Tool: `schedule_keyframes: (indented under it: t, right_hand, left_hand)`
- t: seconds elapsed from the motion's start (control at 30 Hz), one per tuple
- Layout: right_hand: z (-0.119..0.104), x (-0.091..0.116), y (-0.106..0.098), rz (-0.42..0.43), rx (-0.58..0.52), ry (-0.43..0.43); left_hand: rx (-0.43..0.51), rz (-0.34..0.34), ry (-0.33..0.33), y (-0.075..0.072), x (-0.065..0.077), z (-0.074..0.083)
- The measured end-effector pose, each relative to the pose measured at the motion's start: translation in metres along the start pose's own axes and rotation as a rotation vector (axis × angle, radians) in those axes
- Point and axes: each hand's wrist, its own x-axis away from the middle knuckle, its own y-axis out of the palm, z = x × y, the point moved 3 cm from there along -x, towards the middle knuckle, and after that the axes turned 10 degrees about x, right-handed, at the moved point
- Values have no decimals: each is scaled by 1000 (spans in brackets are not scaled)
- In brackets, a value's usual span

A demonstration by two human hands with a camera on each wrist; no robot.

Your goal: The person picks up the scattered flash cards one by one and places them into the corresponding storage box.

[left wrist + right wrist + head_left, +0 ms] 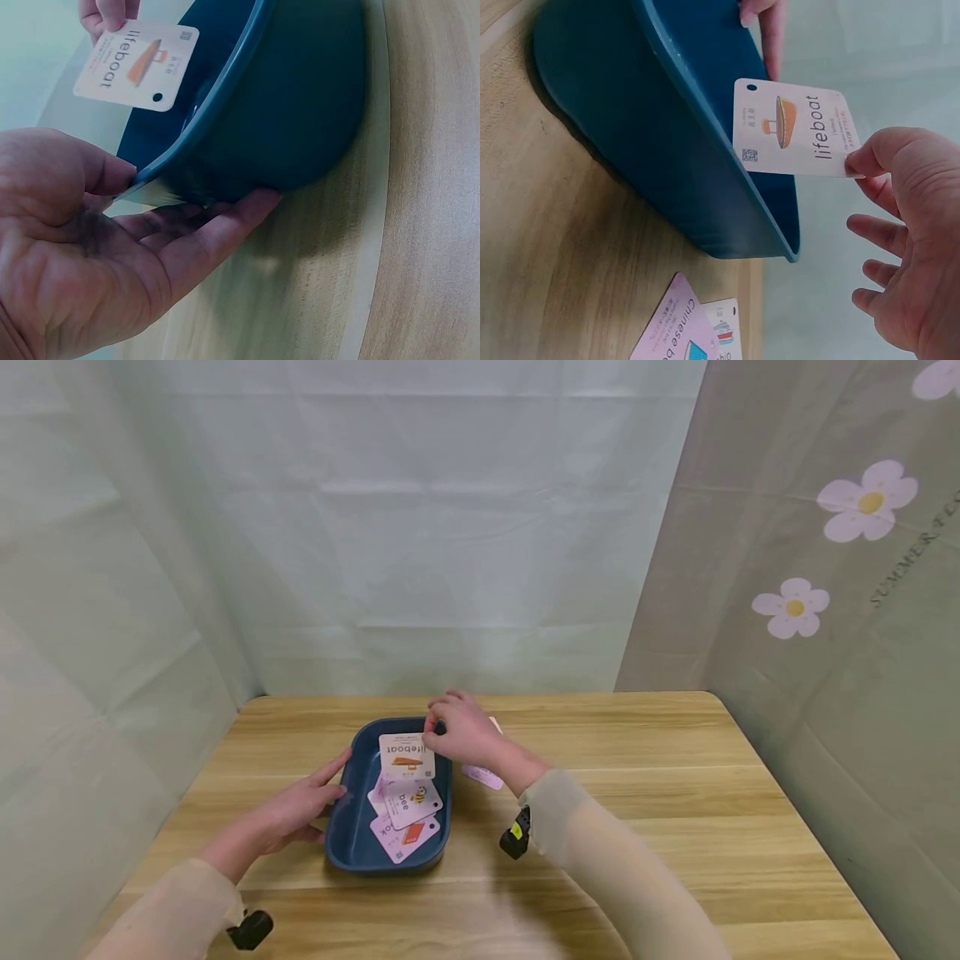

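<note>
A dark blue plastic bin (347,843) stands on the table. My right hand (465,735) pinches the corner of a white "lifeboat" flash card (407,756) between thumb and forefinger, over the bin's far part. The right wrist view shows this card (791,127) tilted across the rim. With thumb on the rim and fingers along the outer wall, my left hand (296,810) holds the bin's left side. Inside lie a "bee" flash card (408,803) and a pink flash card (401,841) with an orange picture, overlapping; another pink card edge is partly covered.
To the right of the bin, partly under my right forearm, lie a pink flash card (673,322) and a white flash card (727,330), overlapping. The wooden table (637,827) ends at pale hanging cloth (450,568) behind and at both sides.
</note>
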Motion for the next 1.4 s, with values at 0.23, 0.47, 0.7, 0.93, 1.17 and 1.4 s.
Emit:
schedule_keyframes:
  t: [0.23, 0.47, 0.7, 0.93, 1.17, 1.4]
  right_hand:
    - [-2, -3, 9, -2, 56, -14]
    - [-7, -5, 13, -22, 87, -22]
    - [-12, -6, 19, -70, 88, 8]
    - [-15, -7, 23, -103, 95, 10]
    - [-16, -8, 24, -111, 104, 18]
    - [-13, -9, 28, -109, 120, 28]
  left_hand:
    - [-1, 6, -6, 1, 1, 0]
    - [10, 0, 2, 1, 2, 0]
    - [20, -6, 8, 0, 2, 1]
    - [13, -4, 9, -1, 3, 0]
    - [16, -4, 13, -1, 2, 0]
    - [15, -5, 15, -1, 3, 0]
